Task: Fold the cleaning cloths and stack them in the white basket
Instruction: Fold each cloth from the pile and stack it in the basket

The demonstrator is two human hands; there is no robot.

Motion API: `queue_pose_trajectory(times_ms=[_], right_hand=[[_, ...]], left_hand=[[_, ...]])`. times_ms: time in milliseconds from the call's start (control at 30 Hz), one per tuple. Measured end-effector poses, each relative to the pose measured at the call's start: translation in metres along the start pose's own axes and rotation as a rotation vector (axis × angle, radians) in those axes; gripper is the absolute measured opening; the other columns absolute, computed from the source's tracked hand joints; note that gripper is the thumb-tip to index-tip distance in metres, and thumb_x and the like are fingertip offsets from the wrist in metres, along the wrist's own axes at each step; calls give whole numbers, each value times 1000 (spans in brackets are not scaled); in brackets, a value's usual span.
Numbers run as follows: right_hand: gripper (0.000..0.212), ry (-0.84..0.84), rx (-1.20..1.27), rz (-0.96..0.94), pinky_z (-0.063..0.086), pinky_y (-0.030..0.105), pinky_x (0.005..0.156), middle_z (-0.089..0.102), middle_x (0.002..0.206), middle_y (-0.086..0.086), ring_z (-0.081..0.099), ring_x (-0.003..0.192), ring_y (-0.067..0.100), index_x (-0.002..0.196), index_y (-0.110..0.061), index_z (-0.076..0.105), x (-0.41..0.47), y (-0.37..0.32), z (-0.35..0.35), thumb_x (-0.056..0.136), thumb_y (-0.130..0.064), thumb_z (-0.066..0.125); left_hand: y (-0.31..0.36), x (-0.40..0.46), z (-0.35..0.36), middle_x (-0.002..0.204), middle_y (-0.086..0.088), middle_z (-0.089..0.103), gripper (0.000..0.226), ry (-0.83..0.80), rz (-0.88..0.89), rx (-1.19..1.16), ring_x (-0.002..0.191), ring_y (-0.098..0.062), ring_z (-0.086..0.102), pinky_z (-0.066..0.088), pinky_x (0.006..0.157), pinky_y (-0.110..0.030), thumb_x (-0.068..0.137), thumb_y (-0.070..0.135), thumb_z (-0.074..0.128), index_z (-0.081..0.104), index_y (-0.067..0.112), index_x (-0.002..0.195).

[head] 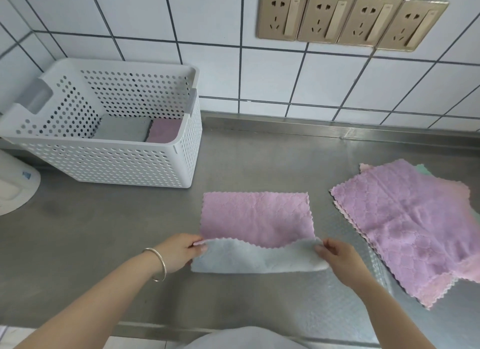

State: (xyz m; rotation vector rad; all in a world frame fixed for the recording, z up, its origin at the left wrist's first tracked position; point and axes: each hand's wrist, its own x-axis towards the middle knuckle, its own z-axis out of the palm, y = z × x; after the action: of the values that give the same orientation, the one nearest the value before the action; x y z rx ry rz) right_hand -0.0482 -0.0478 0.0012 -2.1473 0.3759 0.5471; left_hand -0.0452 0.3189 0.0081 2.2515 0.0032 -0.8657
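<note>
Purple cloth (255, 217) lies flat on the steel counter (104, 232) near its front edge, its near edge turned up to show the grey underside. Left hand (181, 250) pinches the near left corner; right hand (335, 255) pinches the near right corner. White basket (109, 161) stands at the back left, holding folded cloths (140, 130). Unfolded pile (410, 224) lies toward the right edge

Kitchen, steel counter (259, 161), tiled wall (207, 24), sockets (350, 17)
</note>
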Motion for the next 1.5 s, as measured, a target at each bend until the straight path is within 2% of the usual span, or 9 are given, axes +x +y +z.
queue_pose_trajectory(times_ms=[100, 267, 433, 600, 933, 1100, 1200, 1333, 1500], right_hand=[[16, -102, 17, 90, 43, 27, 55, 53, 68, 10, 49, 61, 17, 80, 4, 61, -1, 9, 0, 89, -8, 58], [18, 20, 94, 87, 41, 35, 62, 48, 68, 11, 47, 65, 20, 85, 9, 53, 14, -1, 1, 91, -8, 56], [21, 114, -5, 58, 30, 31, 57, 49, 64, 6, 44, 62, 21, 75, -6, 50, 38, -27, 5, 93, -16, 50], [29, 177, -93, 74, 29, 29, 52, 47, 62, 4, 42, 58, 17, 67, -15, 39, 59, -37, 13, 96, -17, 45], [18, 254, -150, 152, 35, 32, 66, 53, 74, 9, 51, 79, 28, 82, -10, 47, 79, -39, 19, 95, -20, 42], [16, 278, -198, 176, 35, 32, 69, 62, 93, 19, 55, 91, 33, 92, -8, 52, 84, -39, 24, 95, -21, 42], [22, 295, -221, 188, 37, 33, 71, 64, 100, 19, 56, 97, 34, 106, -4, 56, 86, -40, 26, 94, -19, 44], [25, 378, -141, 207, 45, 36, 79, 66, 98, 17, 59, 98, 34, 112, -7, 53, 82, -41, 30, 92, -20, 50], [32, 461, -94, 187, 42, 35, 72, 61, 102, 12, 56, 90, 30, 117, -8, 42, 67, -39, 35, 91, -23, 51]], left_hand=[[-5, 0, -2, 68, 8, 53, 27, -122, -63, -107, 63, -3, 52, 47, 67, -16, 96, 23, 49, 55, 23, 69], [-4, 17, -6, 79, -6, 62, 21, 46, -99, -356, 68, -13, 57, 51, 64, -24, 96, 20, 48, 65, 7, 97], [-2, 47, -7, 75, -9, 62, 30, 256, -151, -207, 65, -18, 51, 40, 64, -28, 94, 32, 49, 65, 6, 94], [10, 69, -11, 62, -1, 50, 37, 358, -236, -93, 62, -20, 45, 28, 51, -28, 94, 35, 48, 43, 21, 60], [12, 97, -15, 98, -13, 67, 31, 343, -248, -8, 85, -27, 57, 35, 69, -25, 95, 33, 48, 66, 9, 103], [10, 106, -16, 97, -14, 67, 35, 316, -281, 38, 90, -30, 60, 38, 70, -27, 94, 37, 47, 65, 7, 102], [11, 107, -15, 100, -15, 67, 32, 315, -301, 67, 85, -28, 58, 39, 71, -28, 94, 39, 47, 61, 11, 84], [14, 107, -13, 102, -14, 66, 33, 334, -325, 57, 94, -29, 60, 40, 74, -28, 94, 40, 46, 62, 11, 94], [18, 89, -1, 105, -7, 61, 33, 644, -298, 111, 94, -31, 59, 43, 72, -34, 86, 40, 57, 51, 14, 105]])
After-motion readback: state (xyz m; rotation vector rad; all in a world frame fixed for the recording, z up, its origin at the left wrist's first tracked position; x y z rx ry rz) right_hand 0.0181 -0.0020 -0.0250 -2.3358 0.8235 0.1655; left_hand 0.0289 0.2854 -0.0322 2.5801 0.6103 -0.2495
